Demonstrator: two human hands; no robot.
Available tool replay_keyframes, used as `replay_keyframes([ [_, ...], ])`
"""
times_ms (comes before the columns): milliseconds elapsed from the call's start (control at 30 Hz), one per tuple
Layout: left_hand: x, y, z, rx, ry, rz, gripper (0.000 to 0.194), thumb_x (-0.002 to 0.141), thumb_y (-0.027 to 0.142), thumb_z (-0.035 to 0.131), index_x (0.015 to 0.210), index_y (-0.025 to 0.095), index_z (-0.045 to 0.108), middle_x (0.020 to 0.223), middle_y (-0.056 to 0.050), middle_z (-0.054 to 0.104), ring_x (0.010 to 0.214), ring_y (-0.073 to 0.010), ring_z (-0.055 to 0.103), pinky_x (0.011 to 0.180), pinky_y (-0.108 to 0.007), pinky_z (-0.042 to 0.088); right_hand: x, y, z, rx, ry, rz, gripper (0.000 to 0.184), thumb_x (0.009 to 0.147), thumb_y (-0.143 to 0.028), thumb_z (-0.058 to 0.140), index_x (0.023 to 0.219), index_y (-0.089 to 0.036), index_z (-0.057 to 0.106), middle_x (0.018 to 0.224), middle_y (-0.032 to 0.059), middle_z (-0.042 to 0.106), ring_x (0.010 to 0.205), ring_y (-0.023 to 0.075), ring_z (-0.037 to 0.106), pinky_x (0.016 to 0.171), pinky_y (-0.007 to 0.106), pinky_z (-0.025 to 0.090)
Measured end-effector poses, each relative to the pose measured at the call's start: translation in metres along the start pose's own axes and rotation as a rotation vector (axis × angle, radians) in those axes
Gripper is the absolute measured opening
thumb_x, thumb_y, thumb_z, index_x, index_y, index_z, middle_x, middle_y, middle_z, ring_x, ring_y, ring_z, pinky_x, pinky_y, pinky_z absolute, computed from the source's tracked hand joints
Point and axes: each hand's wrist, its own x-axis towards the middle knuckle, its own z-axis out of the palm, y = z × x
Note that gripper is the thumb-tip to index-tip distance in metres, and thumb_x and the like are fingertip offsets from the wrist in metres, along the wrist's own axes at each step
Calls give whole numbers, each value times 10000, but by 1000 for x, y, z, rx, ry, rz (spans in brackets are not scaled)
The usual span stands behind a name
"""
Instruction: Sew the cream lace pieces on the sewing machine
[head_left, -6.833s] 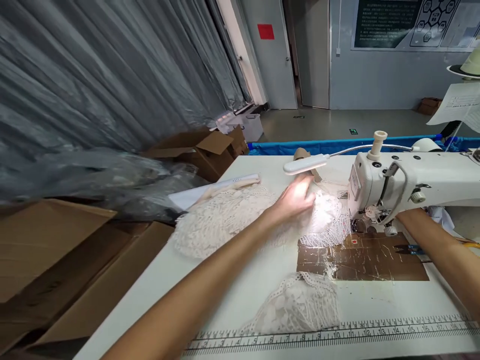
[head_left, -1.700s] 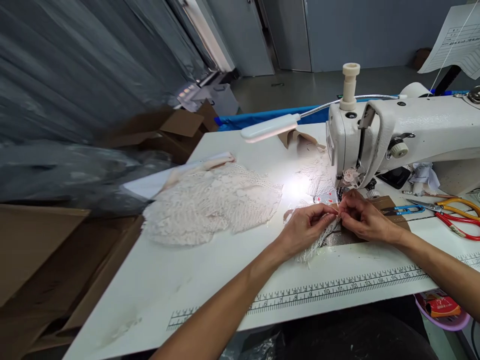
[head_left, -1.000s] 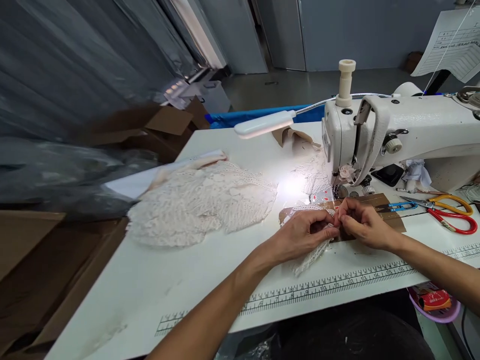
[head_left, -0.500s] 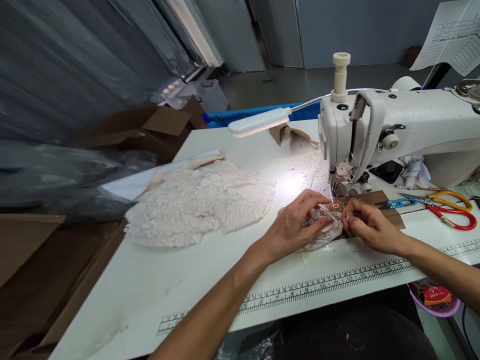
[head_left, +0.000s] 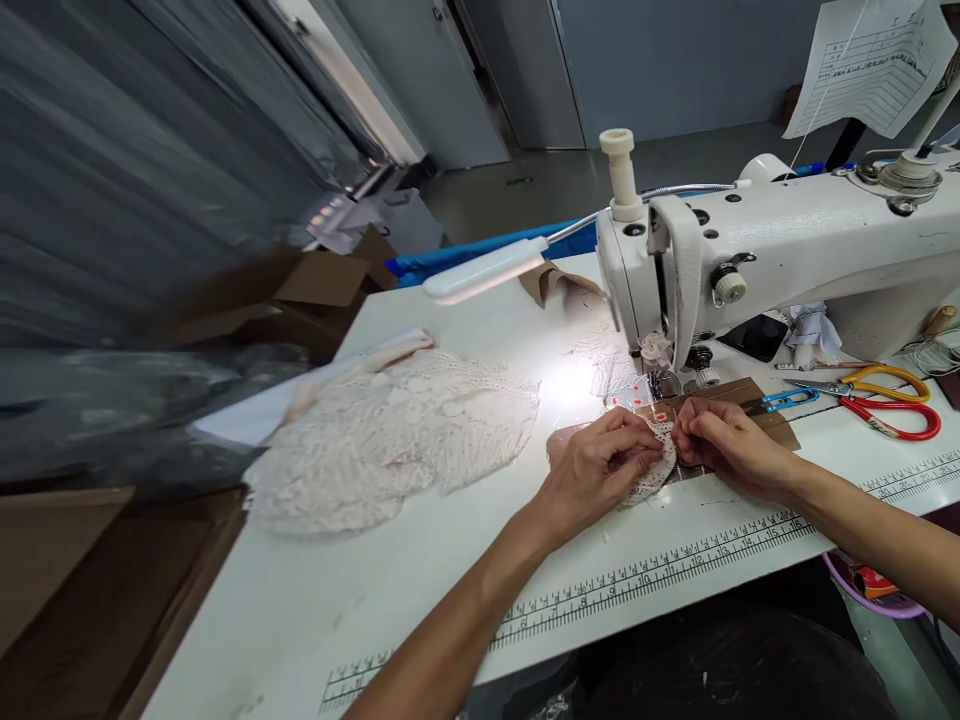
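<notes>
My left hand (head_left: 604,462) is closed on a small piece of white lace fabric (head_left: 654,480), thumb and fingers pinching its upper edge. Close beside it, my right hand (head_left: 724,440) has its fingers pinched together at the lace's right side; whatever lies between those fingertips is too small to make out. Both hands are just in front of the needle area of a white sewing machine (head_left: 787,240). Under them lies a brown board (head_left: 739,405) with red marks near the presser foot. A large heap of white lace (head_left: 390,440) rests on the table to the left.
Right of my hands lie blue thread snips (head_left: 787,400) and scissors (head_left: 892,410) with red and yellow handles. A white lamp (head_left: 486,270) hangs over the table. A printed ruler (head_left: 622,580) runs along the front edge. Cardboard boxes (head_left: 322,280) stand at left.
The view has shifted, so the machine appears farther left. My left hand's fingers have closed from a spread pose onto the lace. The right hand remains pinched beside it.
</notes>
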Motion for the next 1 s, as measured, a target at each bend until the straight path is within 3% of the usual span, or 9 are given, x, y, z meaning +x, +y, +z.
replay_keyframes([
  [67, -1, 2, -2, -106, -48, -121, 146, 918, 252, 534, 852, 172, 636, 743, -15, 655, 616, -94, 580, 551, -220, 461, 1, 2, -1, -72, -2, -26, 189, 647, -338, 569, 663, -175, 475, 626, -34, 528, 560, 75, 448, 566, 249, 326],
  [200, -2, 7, -5, -345, -134, -347, 173, 923, 324, 507, 926, 164, 571, 557, 47, 550, 479, -75, 505, 484, -198, 431, 1, 3, -2, -137, 26, -53, 182, 657, -347, 543, 673, -179, 475, 596, -40, 505, 544, 82, 437, 562, 260, 322],
  [333, -1, 11, -2, -356, -130, -355, 251, 852, 374, 617, 975, 156, 631, 586, 37, 537, 493, -74, 447, 445, -195, 362, 0, 3, -1, -53, 29, -31, 189, 642, -334, 576, 676, -177, 476, 613, -34, 521, 552, 77, 443, 572, 253, 326],
  [467, 2, 12, 2, -270, -84, -314, 200, 816, 361, 651, 832, 171, 714, 630, 7, 592, 502, -70, 392, 449, -211, 328, 0, 4, 1, 97, 49, 47, 267, 592, -329, 652, 688, -178, 454, 682, -17, 560, 577, 65, 446, 585, 230, 334],
  [633, 1, 11, 3, -278, -78, -337, 238, 816, 379, 647, 941, 194, 731, 536, 48, 503, 440, -60, 284, 407, -210, 249, 2, 9, -2, 9, 80, 4, 270, 637, -357, 645, 732, -177, 466, 633, -31, 514, 585, 71, 425, 572, 216, 310],
  [800, 2, 13, 5, -300, -103, -352, 242, 845, 396, 609, 802, 180, 708, 507, 52, 441, 451, -64, 291, 416, -207, 250, -5, 12, -2, -297, -84, -215, 197, 818, -385, 471, 795, -191, 447, 627, -22, 488, 562, 96, 416, 571, 250, 348],
  [900, 4, 12, 1, -247, -120, -296, 255, 843, 389, 589, 751, 170, 679, 552, 33, 490, 491, -72, 359, 449, -197, 299, -14, 13, 8, -694, -137, -493, 111, 863, -297, 389, 815, -198, 410, 690, -3, 473, 601, 117, 412, 585, 270, 359],
  [1000, 3, 7, -7, -158, -151, -236, 241, 833, 362, 573, 716, 162, 640, 608, 17, 534, 536, -78, 412, 487, -190, 329, -21, 9, 13, -1137, -206, -803, 70, 787, -148, 353, 754, -210, 350, 687, 15, 456, 628, 135, 370, 594, 287, 318],
])
